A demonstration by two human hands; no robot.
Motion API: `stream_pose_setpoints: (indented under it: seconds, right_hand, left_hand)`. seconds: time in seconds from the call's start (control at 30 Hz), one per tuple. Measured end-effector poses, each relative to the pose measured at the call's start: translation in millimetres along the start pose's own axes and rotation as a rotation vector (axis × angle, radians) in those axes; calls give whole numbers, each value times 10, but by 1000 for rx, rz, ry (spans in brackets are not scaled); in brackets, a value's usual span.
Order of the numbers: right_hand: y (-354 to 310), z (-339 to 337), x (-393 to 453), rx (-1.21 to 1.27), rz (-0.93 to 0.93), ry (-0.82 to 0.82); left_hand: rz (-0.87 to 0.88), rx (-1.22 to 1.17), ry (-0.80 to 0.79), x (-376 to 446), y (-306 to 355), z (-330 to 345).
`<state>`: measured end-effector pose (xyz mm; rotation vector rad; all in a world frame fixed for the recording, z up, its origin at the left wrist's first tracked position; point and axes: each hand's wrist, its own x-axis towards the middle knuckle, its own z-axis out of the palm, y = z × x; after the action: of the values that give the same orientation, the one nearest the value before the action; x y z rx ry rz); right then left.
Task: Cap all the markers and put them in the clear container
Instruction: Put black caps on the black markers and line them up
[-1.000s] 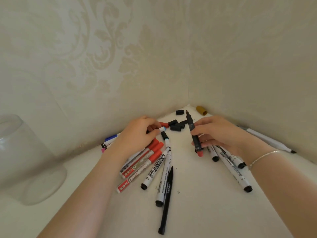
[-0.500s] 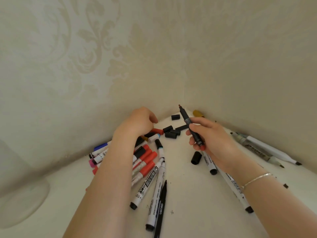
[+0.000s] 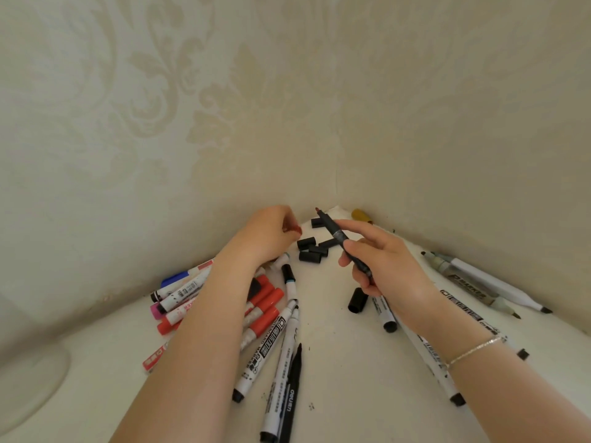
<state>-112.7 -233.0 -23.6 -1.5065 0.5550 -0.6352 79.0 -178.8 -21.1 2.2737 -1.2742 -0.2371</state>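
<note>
Two cream walls point(image 3: 192, 107) with faint damask wallpaper meet in a corner above a white tabletop point(image 3: 351, 394), softly lit.

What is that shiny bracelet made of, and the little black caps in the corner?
The bracelet looks like silvery metal: a thin chain that glints in the light, though it could be plated. The black caps look like plastic: smooth, evenly coloured short tubes with a dull sheen.

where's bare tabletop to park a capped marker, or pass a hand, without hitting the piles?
Free: the near centre strip between the thin black pen and the long white marker; also near left, between the red-and-white marker pile and the clear container. Crowded: the corner with loose black caps, under both hands.
</note>
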Motion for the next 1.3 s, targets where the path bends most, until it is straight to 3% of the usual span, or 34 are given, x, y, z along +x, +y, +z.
stream_pose_setpoints:
  seconds: [0.1, 0.2, 0.47, 0.67, 0.77, 0.9, 1.13, 1.23, 1.3]
  right_hand:
    - [-15, -45, 9, -38, -19, 59]
    - [-31, -95, 5, -107, -58, 90]
    - [-28, -133, -13, -249, -60, 111]
    - [-19, -125, -62, -365, -132, 61]
    - [-4, -89, -69, -401, -205, 47]
    - [1, -58, -94, -319, -252, 118]
    - [-7, -22, -131, -266, -281, 158]
    - [9, -13, -83, -288, -286, 195]
    - [5, 0, -44, -319, -290, 243]
  left_hand:
    - [85, -350, 0, -80, 116, -160]
    - [152, -479, -29, -156, 232, -261]
    - [192, -532, -100, -214, 320, -307]
    - [153, -406, -292, -305, 358, -400]
    - [91, -510, -449, -359, 412, -400]
    - [61, -605, -520, -371, 499, -350]
    - [91, -601, -479, -377, 572, -328]
    - [32, -654, -353, -336, 602, -295]
    - [-42, -826, -245, -303, 624, -250]
